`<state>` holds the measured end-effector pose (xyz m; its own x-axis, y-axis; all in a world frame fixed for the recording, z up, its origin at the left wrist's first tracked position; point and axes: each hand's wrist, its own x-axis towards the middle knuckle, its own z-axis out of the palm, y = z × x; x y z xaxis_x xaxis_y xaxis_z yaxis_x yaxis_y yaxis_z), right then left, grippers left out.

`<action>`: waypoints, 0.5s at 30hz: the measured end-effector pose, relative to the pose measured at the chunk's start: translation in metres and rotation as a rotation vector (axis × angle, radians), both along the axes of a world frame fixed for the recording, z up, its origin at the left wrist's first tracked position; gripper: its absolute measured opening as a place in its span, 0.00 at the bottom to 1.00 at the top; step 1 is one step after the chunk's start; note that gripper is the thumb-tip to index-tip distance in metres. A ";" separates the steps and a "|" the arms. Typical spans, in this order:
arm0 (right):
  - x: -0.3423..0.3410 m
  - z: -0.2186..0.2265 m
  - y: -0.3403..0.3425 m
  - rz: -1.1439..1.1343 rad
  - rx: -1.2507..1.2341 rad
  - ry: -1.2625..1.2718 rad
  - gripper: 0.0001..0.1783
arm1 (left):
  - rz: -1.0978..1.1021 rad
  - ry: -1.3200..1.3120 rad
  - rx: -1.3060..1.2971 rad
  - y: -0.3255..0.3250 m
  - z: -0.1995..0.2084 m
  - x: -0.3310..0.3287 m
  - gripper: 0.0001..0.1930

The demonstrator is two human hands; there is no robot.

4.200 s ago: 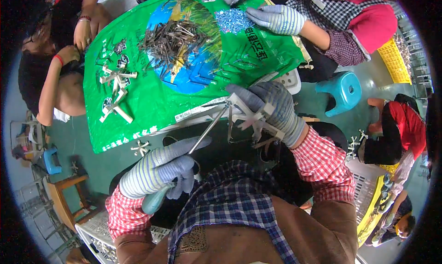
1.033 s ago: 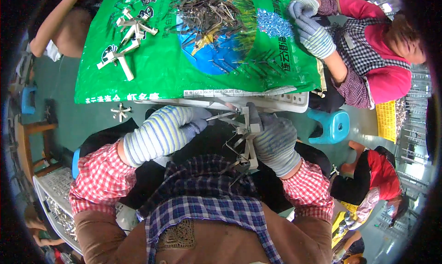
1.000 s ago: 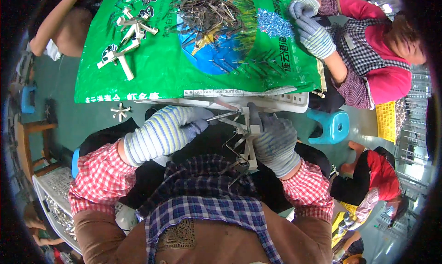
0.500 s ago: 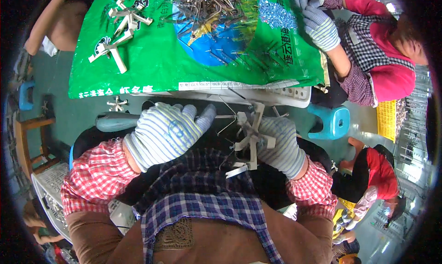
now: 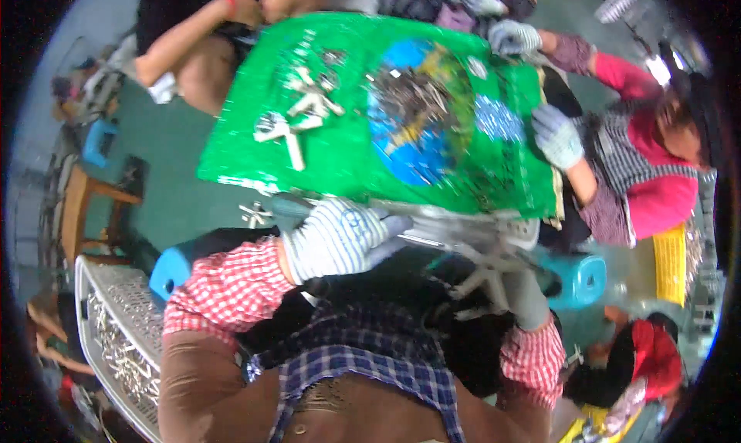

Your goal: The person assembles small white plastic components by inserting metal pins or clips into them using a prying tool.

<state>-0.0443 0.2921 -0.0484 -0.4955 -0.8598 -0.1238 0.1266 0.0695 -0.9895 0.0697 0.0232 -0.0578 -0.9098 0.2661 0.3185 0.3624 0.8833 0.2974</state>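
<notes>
Two gloved hands at work, centre of the frame, below the near edge of a green sheet point(image 5: 347, 169). Left hand point(image 5: 336, 238): curled closed around a screwdriver-like tool, its teal handle point(image 5: 287, 205) jutting out toward the left, its shaft point(image 5: 424, 241) pointing right. Right hand point(image 5: 529, 300), right of centre: has hold of a pale branched metal piece point(image 5: 490, 273); the piece covers the fingers and motion blurs them — cannot tell how tightly they close.

Position of piece: in the air over the dark lap, arms splayed, right of the shaft. Tip contact not resolved.

On the sheet: a pile of dark strips point(image 5: 413, 96) at upper centre, a blue heap of small parts point(image 5: 500, 119) right of it, more pale branched pieces point(image 5: 293, 142) at left. A co-worker's gloved hand point(image 5: 559, 138) rests by the sheet's right edge.

Step in hand, by judgement: tool work on the held piece, apparently between two placements. Next move would call for a steady right grip and the tip lined up squarely — slippage likely otherwise.
</notes>
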 end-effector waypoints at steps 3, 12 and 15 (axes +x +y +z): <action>0.001 -0.011 0.007 -0.224 -0.362 -0.396 0.37 | -0.026 0.030 0.493 0.002 0.004 0.001 0.18; 0.012 -0.007 -0.059 0.225 -0.343 0.041 0.32 | -0.013 -0.413 0.552 0.056 0.000 -0.010 0.18; 0.007 -0.002 -0.064 0.214 -0.196 0.437 0.30 | -0.011 -0.284 0.760 0.055 0.003 0.007 0.17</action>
<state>-0.0369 0.2280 -0.0500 -0.2756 -0.9338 0.2283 -0.2973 -0.1431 -0.9440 0.0770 0.0785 -0.0547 -0.9817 0.0798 0.1728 0.1903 0.4000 0.8965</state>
